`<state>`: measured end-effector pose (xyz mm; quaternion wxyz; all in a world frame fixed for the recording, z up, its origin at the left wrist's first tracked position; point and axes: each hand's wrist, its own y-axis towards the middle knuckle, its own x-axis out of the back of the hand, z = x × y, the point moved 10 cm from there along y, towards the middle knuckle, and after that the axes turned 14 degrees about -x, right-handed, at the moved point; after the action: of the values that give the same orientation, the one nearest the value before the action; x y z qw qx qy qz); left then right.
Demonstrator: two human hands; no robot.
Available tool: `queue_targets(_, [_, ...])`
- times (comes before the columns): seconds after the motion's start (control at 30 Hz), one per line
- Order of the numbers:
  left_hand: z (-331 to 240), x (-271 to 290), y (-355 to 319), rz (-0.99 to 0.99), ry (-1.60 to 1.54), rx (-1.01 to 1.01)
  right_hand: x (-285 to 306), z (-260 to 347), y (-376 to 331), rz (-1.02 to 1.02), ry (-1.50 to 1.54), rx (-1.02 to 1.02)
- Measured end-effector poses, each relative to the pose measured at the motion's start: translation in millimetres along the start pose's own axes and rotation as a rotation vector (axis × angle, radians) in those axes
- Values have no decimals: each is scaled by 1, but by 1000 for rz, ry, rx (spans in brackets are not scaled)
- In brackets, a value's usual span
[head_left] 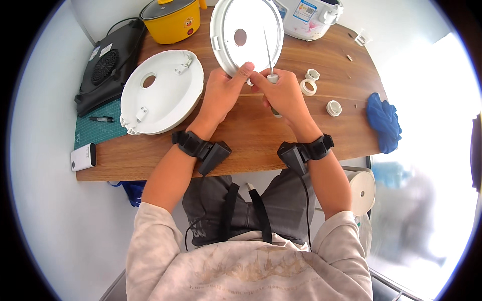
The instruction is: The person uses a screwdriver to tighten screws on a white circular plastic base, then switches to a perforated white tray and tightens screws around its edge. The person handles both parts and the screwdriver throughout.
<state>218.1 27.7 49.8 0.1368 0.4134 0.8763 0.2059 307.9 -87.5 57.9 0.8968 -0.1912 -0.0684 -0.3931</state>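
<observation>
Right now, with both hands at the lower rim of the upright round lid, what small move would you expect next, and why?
Probably pressing the small white part against the lid: the left hand steadies the lid's lower rim, while the right hand pinches that part and a thin tool right beside the rim.

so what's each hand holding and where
Left hand grips the round white lid at its lower rim; right hand holds a screwdriver by its handle.

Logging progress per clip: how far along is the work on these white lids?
Looks done: one white lid lies flat on the table, set aside. In hand: left hand steadies the upright round plate; right hand holds a screwdriver and a small white piece. Left: three white ring parts lie loose nearby.
</observation>
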Motion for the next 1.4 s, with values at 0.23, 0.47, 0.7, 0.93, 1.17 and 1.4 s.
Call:
queue_targets(0.23, [-4,-5,-1,188,198,148,-6,5,14,104,21,-22])
queue_targets(0.47, [2,2,2,45,126,-15,-7,11,18,142,91,-1])
queue_targets(0.7, [8,1,2,23,47,16,-5,27,19,113,-7,155])
queue_targets(0.93, [21,-10,-5,-22,-212,184,-8,39,17,25,-208,164])
queue_targets(1.17, [36,-6,-5,-114,-302,216,40,33,-77,-8,-47,147])
queue_targets(1.4, [40,-10,1,-107,-422,248,100,-17,-97,-183,83,40])
